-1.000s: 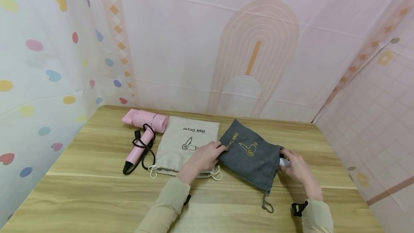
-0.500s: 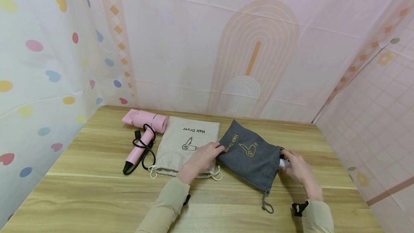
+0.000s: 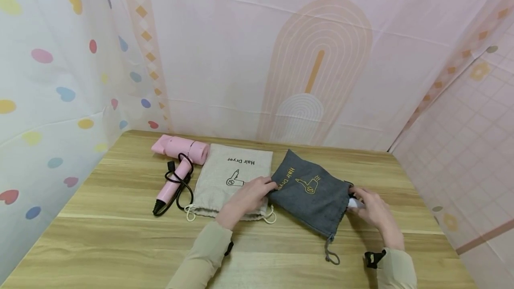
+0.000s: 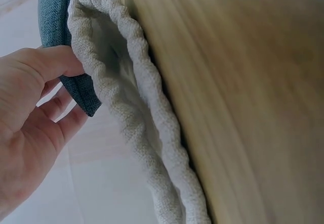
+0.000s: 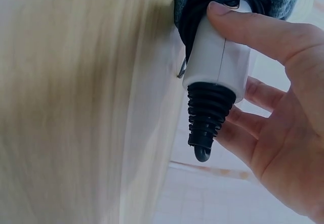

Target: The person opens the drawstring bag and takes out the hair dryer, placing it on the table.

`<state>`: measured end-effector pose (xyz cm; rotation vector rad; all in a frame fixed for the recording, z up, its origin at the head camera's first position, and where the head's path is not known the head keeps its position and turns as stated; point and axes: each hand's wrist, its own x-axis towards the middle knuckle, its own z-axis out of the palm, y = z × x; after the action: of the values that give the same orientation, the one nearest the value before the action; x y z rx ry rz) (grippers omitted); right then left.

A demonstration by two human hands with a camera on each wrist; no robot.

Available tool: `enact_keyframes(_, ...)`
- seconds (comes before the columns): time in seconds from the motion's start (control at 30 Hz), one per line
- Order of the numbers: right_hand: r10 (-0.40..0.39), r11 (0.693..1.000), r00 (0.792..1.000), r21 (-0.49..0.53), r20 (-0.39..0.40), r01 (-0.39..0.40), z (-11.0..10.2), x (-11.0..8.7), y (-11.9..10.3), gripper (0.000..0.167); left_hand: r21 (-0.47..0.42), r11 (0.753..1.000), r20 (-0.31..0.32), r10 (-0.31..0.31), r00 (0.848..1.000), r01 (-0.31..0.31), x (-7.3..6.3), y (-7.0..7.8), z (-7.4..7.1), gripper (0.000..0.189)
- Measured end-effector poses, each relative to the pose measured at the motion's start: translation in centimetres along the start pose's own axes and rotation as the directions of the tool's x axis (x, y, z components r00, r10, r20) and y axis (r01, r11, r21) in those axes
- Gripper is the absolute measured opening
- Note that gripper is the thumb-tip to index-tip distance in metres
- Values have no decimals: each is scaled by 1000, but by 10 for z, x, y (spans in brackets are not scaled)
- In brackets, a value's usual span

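Observation:
A dark grey drawstring bag (image 3: pixel 317 206) with a yellow hair dryer print lies slanted on the table, its mouth to the right. My left hand (image 3: pixel 250 196) pinches its closed left end between thumb and fingers, over the edge of a beige bag (image 3: pixel 214 186). At the grey bag's mouth my right hand (image 3: pixel 373 208) grips the white handle of a hair dryer (image 5: pixel 215 62). Black cord loops round that handle, and a ribbed black sleeve ends it. The dryer's head is hidden inside the grey bag.
Left of the beige bag lies a pink hair dryer (image 3: pixel 176 150) with its black cord (image 3: pixel 188 187) bundled at the handle. The beige bag's mouth and cords face the near side. Patterned curtains surround the wooden table (image 3: pixel 132 244) at the back and sides.
My left hand has drawn the grey bag's closed end slightly left. A little more of the white handle shows at the bag's mouth, and my right hand has shifted slightly right.

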<state>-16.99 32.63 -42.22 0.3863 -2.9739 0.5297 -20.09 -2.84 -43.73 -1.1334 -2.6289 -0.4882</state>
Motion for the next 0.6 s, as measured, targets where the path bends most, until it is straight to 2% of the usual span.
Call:
enact_keyframes(0.2,-7,1000,1000,13,8,7,-3,-3,4,41,-1,1000,-1,3,1000,-3,-1,-1,-1,36)
enact_keyframes(0.43,18,1000,999,16,30,-18,-1,-2,6,45,-12,1000,60,-16,998,17,0,4,-4,39)
enact_keyframes(0.6,-14,1000,1000,8,-5,14,2,0,7,47,3,1000,85,-15,996,15,2,6,-4,36)
